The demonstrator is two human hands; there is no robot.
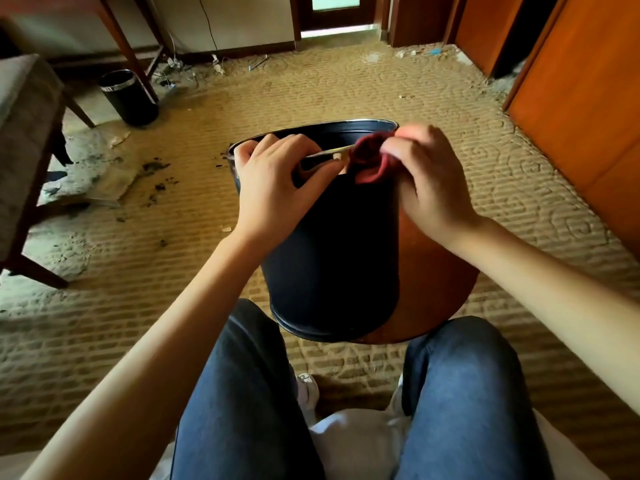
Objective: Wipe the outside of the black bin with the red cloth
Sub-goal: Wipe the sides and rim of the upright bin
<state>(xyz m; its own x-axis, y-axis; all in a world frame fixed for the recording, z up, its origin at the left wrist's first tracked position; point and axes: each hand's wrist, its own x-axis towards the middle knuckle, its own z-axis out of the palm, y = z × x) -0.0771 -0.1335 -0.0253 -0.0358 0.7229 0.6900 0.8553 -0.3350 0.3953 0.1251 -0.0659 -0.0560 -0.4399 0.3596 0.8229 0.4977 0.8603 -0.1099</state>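
Note:
A black bin [332,258] with a silver rim stands upright on a round brown stool top [436,289] in front of my knees. My left hand [277,181] grips the near rim on its left side, fingers curled over the edge. My right hand [433,181] is shut on the red cloth [369,159], which is bunched against the rim and upper outside wall at the bin's right. The inside of the bin is mostly hidden by my hands.
A second black bin [130,97] stands at the back left near wooden table legs [128,46]. A chair [27,150] is at the left, with dirt and debris [152,174] on the carpet. Orange wooden doors [581,98] line the right.

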